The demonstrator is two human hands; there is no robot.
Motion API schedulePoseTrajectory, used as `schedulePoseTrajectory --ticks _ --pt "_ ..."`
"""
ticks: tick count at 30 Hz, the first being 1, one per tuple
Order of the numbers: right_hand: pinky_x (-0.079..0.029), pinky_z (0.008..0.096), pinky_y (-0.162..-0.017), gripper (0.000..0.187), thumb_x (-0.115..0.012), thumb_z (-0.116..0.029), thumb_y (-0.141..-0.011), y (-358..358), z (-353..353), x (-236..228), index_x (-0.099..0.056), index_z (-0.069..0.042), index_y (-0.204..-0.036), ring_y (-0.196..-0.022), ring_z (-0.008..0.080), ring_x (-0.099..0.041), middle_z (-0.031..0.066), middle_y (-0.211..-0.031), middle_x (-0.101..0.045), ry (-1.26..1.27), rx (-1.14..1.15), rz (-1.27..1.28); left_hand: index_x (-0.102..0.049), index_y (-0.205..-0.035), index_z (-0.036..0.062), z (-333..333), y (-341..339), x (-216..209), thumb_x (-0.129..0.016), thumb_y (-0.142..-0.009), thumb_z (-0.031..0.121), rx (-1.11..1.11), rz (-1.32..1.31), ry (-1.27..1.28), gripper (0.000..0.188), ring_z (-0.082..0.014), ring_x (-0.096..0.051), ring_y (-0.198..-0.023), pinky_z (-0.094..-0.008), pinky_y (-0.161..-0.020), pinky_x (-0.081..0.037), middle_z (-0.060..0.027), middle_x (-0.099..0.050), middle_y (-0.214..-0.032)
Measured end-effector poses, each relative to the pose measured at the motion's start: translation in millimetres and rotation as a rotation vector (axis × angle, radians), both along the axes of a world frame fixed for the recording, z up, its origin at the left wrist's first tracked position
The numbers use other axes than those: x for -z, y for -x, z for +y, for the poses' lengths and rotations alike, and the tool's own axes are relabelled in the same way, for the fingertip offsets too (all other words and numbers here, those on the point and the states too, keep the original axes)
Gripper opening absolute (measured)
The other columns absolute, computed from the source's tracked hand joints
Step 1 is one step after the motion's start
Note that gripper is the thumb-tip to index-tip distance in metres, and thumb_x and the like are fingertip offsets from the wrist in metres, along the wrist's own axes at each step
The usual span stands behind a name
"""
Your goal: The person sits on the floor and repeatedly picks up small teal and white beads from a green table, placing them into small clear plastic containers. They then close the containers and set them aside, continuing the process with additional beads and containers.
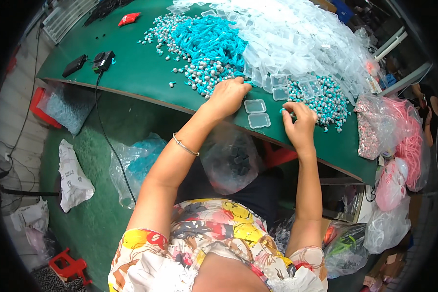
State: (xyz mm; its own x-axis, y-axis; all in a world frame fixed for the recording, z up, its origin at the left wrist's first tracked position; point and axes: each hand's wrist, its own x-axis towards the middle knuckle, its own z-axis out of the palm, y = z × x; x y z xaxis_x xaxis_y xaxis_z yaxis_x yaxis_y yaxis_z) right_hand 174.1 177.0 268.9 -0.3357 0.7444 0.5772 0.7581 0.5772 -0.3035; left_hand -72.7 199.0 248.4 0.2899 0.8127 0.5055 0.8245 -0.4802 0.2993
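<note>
On the green table, an open clear plastic case [257, 113] lies flat, its two halves side by side between my hands. My left hand [228, 95] is bent over the near edge of a heap of small teal-and-grey pieces [210, 74]; its fingers are closed, and what they hold is hidden. Beside a second heap of such pieces [328, 100], my right hand [301, 121] has its fingers drawn together, with a bit of teal showing at the fingertips. A tangle of teal cords [211, 39] lies beyond my left hand.
A large mound of clear plastic cases [297, 39] covers the far side. A black device [103, 61] with a cable and a black case [75, 66] lie at left, a red packet [129, 19] behind them. Bags of pink cords [408, 141] hang at the right edge.
</note>
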Motion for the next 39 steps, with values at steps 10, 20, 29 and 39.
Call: schedulePoseTrajectory --ticks 10,20,29,39 --pt "-0.048 0.0369 -0.071 0.011 -0.072 -0.007 -0.078 43 -29 21 -0.069 -0.006 -0.089 -0.074 0.0238 -0.063 0.0060 -0.079 -0.066 0.224 -0.162 0.310 -0.068 -0.086 0.0038 -78 -20 -8 -0.073 -0.079 0.014 0.012 -0.541 0.257 0.013 -0.0337 -0.064 -0.077 -0.0431 -0.068 -0.050 -0.0135 -0.064 -0.081" --pt "-0.040 0.0404 -0.079 0.010 -0.074 -0.013 -0.079 43 -32 16 -0.070 -0.011 -0.088 -0.084 0.0242 -0.060 0.0028 -0.083 -0.064 0.095 -0.082 0.042 -0.067 -0.084 0.0036 -78 -31 1 -0.073 -0.079 0.016 -0.088 -0.344 0.124 0.015 -0.0324 -0.063 -0.078 -0.0447 -0.067 -0.050 -0.0112 -0.061 -0.079" --pt "-0.041 0.0432 -0.080 0.008 -0.071 -0.016 -0.082 47 3 -3 -0.071 -0.012 -0.088 -0.091 0.0269 -0.059 0.0048 -0.091 -0.063 0.025 -0.124 -0.032 -0.063 -0.108 0.0065 -80 -26 0 -0.075 -0.078 0.021 -0.042 -0.361 0.083 0.035 -0.0343 -0.063 -0.081 -0.0458 -0.069 -0.049 -0.0123 -0.060 -0.082" --pt "-0.027 0.0583 -0.102 0.014 -0.072 -0.011 -0.075 93 69 10 -0.074 -0.013 -0.089 -0.125 0.0321 -0.045 0.0060 -0.128 -0.058 -0.280 -0.044 -0.449 -0.065 -0.112 0.0107 -84 -13 -3 -0.080 -0.074 0.024 -0.030 -0.229 0.138 0.043 -0.0327 -0.061 -0.088 -0.0436 -0.078 -0.047 -0.0093 -0.058 -0.091"
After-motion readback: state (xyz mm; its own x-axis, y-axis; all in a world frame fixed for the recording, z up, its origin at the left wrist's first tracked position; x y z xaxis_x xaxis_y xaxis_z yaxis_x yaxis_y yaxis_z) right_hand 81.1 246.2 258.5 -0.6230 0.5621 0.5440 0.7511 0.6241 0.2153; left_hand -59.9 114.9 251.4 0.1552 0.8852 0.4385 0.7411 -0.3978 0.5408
